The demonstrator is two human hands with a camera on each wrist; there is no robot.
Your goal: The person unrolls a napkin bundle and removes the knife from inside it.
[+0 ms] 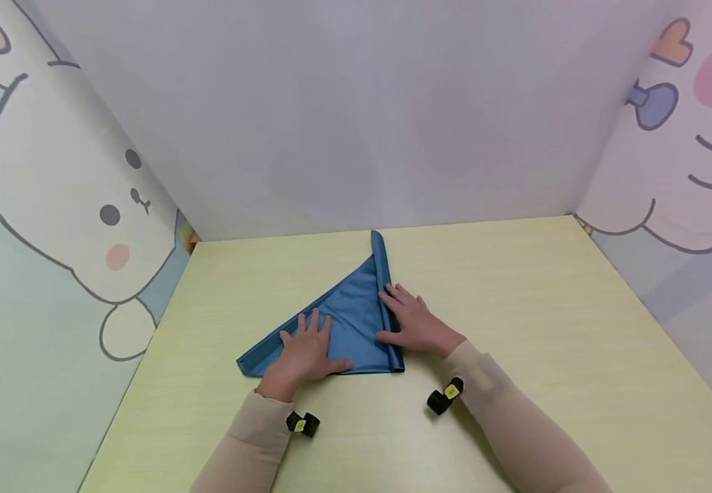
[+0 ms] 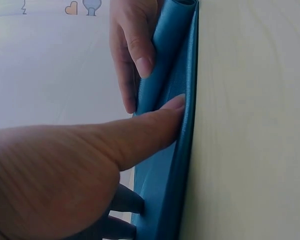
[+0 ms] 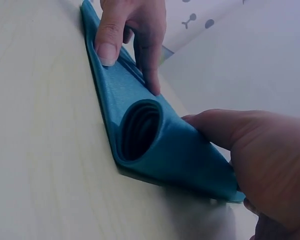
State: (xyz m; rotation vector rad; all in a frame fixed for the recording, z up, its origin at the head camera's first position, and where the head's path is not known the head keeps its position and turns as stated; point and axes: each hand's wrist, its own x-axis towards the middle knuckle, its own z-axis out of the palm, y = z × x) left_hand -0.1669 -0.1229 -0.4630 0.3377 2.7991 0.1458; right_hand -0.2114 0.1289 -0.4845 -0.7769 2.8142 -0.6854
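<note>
A shiny blue cloth (image 1: 356,308) lies folded on the table into a rough triangle, its right side wound into a narrow roll (image 1: 382,274). My left hand (image 1: 307,352) rests on the flat part with its fingers spread and straight; in the left wrist view its thumb (image 2: 155,127) presses near the cloth's front edge. Against the roll, my right hand (image 1: 417,322) touches with extended fingers, the thumb lying over it. The right wrist view looks into the roll's open end (image 3: 142,131), where several layers show. The right fingertips are partly hidden there behind the cloth.
The pale wood-grain table (image 1: 547,329) extends on both sides of the cloth. A plain light wall (image 1: 356,123) stands behind it, and panels with cartoon animals (image 1: 54,205) flank it left and right. A small black wrist camera (image 1: 303,424) sits at each sleeve.
</note>
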